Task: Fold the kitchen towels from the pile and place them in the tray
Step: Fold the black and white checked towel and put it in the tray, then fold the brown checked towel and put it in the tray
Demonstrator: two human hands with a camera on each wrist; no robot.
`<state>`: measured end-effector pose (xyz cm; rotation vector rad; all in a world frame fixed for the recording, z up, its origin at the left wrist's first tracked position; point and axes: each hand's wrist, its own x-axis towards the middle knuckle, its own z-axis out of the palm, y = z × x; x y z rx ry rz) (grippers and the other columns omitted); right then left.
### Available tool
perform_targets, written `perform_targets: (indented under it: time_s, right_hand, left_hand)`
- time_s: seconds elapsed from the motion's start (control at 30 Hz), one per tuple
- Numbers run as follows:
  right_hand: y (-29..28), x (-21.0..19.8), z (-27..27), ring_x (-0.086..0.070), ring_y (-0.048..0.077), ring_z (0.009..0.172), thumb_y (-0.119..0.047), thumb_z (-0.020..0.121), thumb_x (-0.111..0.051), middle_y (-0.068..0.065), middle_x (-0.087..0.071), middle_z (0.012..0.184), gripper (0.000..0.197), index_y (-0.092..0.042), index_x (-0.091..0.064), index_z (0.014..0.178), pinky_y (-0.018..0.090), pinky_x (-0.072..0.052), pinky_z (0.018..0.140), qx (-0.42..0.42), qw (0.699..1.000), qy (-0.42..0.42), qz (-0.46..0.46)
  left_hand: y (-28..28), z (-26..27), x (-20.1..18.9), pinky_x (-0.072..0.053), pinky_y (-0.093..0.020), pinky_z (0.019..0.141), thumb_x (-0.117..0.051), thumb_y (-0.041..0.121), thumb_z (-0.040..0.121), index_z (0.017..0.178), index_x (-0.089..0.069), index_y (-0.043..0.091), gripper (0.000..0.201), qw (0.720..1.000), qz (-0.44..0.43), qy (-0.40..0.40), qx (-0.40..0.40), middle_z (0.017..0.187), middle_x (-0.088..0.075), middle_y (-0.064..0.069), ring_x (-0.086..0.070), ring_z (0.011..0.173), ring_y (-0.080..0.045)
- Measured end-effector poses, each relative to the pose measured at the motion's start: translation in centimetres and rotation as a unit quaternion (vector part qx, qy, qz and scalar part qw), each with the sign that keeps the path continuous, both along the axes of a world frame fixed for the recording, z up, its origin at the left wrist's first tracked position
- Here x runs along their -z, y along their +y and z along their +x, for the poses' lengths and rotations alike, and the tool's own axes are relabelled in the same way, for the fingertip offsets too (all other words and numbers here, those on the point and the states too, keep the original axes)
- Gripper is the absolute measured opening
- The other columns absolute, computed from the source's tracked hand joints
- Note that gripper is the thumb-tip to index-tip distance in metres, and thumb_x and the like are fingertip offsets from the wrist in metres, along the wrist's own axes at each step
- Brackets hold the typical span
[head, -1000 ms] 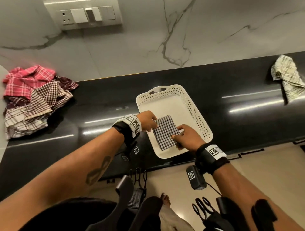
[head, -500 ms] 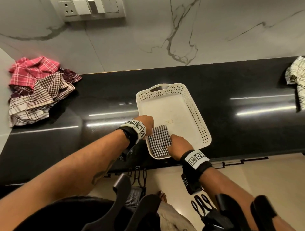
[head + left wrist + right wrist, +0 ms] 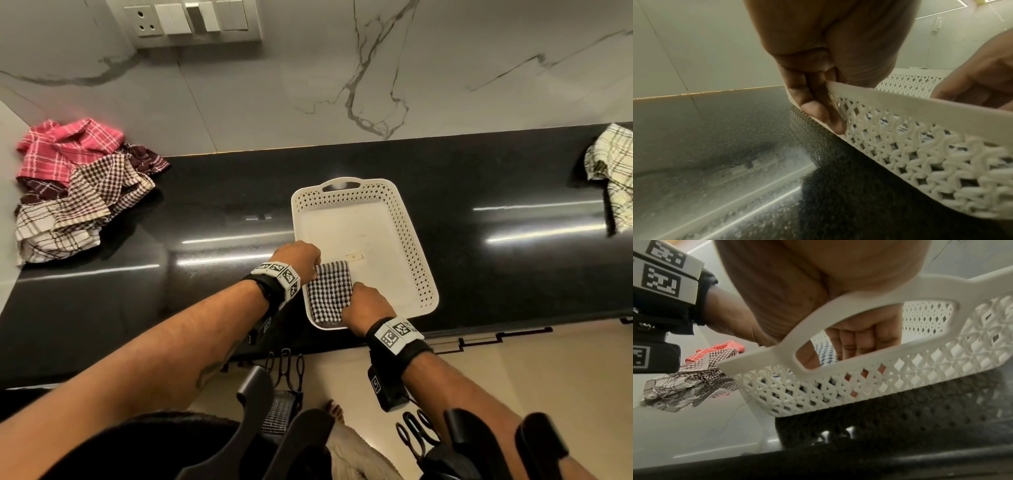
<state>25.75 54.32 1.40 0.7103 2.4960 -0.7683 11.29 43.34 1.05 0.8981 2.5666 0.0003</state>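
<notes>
A white perforated tray (image 3: 416, 246) stands on the black counter. A folded black-and-white checked towel (image 3: 329, 291) lies in its near left corner. My left hand (image 3: 301, 258) holds the towel's far left corner over the tray's left rim (image 3: 920, 104). Two of its fingers (image 3: 818, 112) hang outside the wall. My right hand (image 3: 364, 303) grips the towel's near right edge. In the right wrist view its curled fingers (image 3: 859, 340) show through the tray's handle (image 3: 838, 305), on the towel (image 3: 825, 350). The pile of unfolded towels (image 3: 75, 185) lies at the far left.
A cream checked towel (image 3: 613, 171) lies at the counter's far right. The marble wall with a switch panel (image 3: 191, 20) rises behind the counter. The tray sits close to the counter's front edge (image 3: 479, 337). Bare counter lies between pile and tray.
Both hands have brought the folded towel down and back toward me, from the tray's middle into its near left corner. The head camera has shifted slightly.
</notes>
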Motion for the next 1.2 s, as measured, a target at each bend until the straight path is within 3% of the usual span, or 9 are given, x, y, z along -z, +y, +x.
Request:
perform_targets:
  time_s: [0.3, 0.47, 0.53, 0.6, 0.7, 0.9, 0.97, 1.07, 1.2]
  right_hand:
    - [-0.3, -1.1, -1.8, -0.060, 0.032, 0.109, -0.029, 0.086, -0.056, 0.013, -0.061, 0.121, 0.040, -0.010, -0.051, 0.121, 0.041, -0.051, 0.092, 0.057, 0.998, -0.010, 0.019]
    - [-4.0, -4.7, -6.6, -0.052, 0.038, 0.119, -0.036, 0.090, -0.057, 0.015, -0.054, 0.129, 0.048, -0.010, -0.049, 0.130, 0.048, -0.043, 0.100, 0.012, 0.992, 0.092, 0.082]
    - [-7.4, -5.5, -9.1, -0.051, 0.038, 0.120, -0.035, 0.091, -0.057, 0.014, -0.053, 0.130, 0.047, -0.012, -0.050, 0.132, 0.047, -0.043, 0.100, -0.032, 0.987, 0.139, 0.074]
    - [-12.3, -5.3, -12.1, -0.050, 0.036, 0.122, -0.035, 0.090, -0.058, 0.013, -0.053, 0.133, 0.048, -0.013, -0.051, 0.132, 0.046, -0.044, 0.101, -0.083, 0.981, 0.166, 0.055]
    - [-19.4, -3.0, -15.4, -0.043, 0.035, 0.129, -0.039, 0.092, -0.056, 0.013, -0.047, 0.140, 0.051, -0.013, -0.047, 0.135, 0.048, -0.041, 0.104, -0.147, 0.979, 0.137, 0.041]
    - [-32.9, 2.8, -20.5, -0.004, 0.045, 0.148, -0.048, 0.095, -0.053, 0.013, -0.003, 0.164, 0.072, -0.023, -0.020, 0.154, 0.061, -0.019, 0.116, -0.235, 0.970, 0.053, 0.040]
    - [-35.3, 4.0, -21.2, 0.003, 0.050, 0.147, -0.049, 0.094, -0.055, 0.013, 0.003, 0.165, 0.078, -0.028, -0.013, 0.157, 0.066, -0.014, 0.115, -0.261, 0.964, 0.013, 0.057]
    - [-36.2, 4.4, -22.0, 0.012, 0.053, 0.145, -0.046, 0.092, -0.061, 0.015, 0.011, 0.164, 0.084, -0.031, -0.011, 0.157, 0.069, -0.008, 0.114, -0.260, 0.962, -0.038, 0.078]
    - [-36.4, 3.8, -23.3, 0.005, 0.054, 0.145, -0.039, 0.087, -0.069, 0.017, 0.007, 0.164, 0.085, -0.031, -0.019, 0.156, 0.069, -0.015, 0.112, -0.244, 0.964, -0.064, 0.077]
  left_hand:
    - [-2.6, -1.0, -0.9, -0.046, -0.039, 0.098, -0.059, 0.049, 0.092, 0.129, -0.055, 0.027, 0.043, 0.992, 0.126, 0.018, -0.005, 0.132, -0.060, 0.005, -0.058, 0.119, -0.019]
    - [-8.0, -3.3, -2.7, -0.052, -0.042, 0.090, -0.054, 0.038, 0.094, 0.128, -0.052, 0.025, 0.036, 0.962, 0.263, 0.065, -0.041, 0.136, -0.052, 0.009, -0.065, 0.095, -0.021]
    - [-11.6, -5.3, -2.5, -0.051, -0.044, 0.089, -0.054, 0.034, 0.093, 0.128, -0.051, 0.023, 0.037, 0.962, 0.253, 0.066, -0.077, 0.137, -0.047, 0.007, -0.065, 0.095, -0.025]
    - [-17.0, -8.2, -2.0, -0.049, -0.043, 0.093, -0.054, 0.032, 0.093, 0.130, -0.051, 0.020, 0.039, 0.966, 0.213, 0.060, -0.136, 0.139, -0.044, 0.004, -0.061, 0.108, -0.027]
    - [-25.6, -12.1, -0.9, -0.044, -0.040, 0.101, -0.055, 0.028, 0.090, 0.127, -0.055, 0.017, 0.038, 0.962, 0.156, 0.040, -0.221, 0.137, -0.046, -0.002, -0.056, 0.119, -0.027]
    - [-42.4, -19.9, -1.2, -0.045, -0.044, 0.098, -0.057, 0.021, 0.085, 0.115, -0.063, 0.014, 0.032, 0.924, 0.110, 0.125, -0.343, 0.130, -0.049, -0.011, -0.054, 0.116, -0.035]
    - [-45.8, -21.9, -1.3, -0.043, -0.046, 0.102, -0.058, 0.020, 0.081, 0.112, -0.067, 0.017, 0.032, 0.922, 0.094, 0.143, -0.347, 0.135, -0.047, -0.011, -0.049, 0.120, -0.037]
    - [-47.7, -23.6, -1.1, -0.034, -0.043, 0.113, -0.064, 0.028, 0.086, 0.113, -0.069, 0.028, 0.028, 0.956, 0.072, 0.092, -0.267, 0.150, -0.039, -0.007, -0.036, 0.135, -0.034]
    - [-46.5, -24.5, 0.0, -0.040, -0.043, 0.104, -0.070, 0.044, 0.082, 0.122, -0.059, 0.021, 0.047, 0.963, 0.114, 0.150, -0.193, 0.132, -0.053, -0.004, -0.047, 0.122, -0.029]
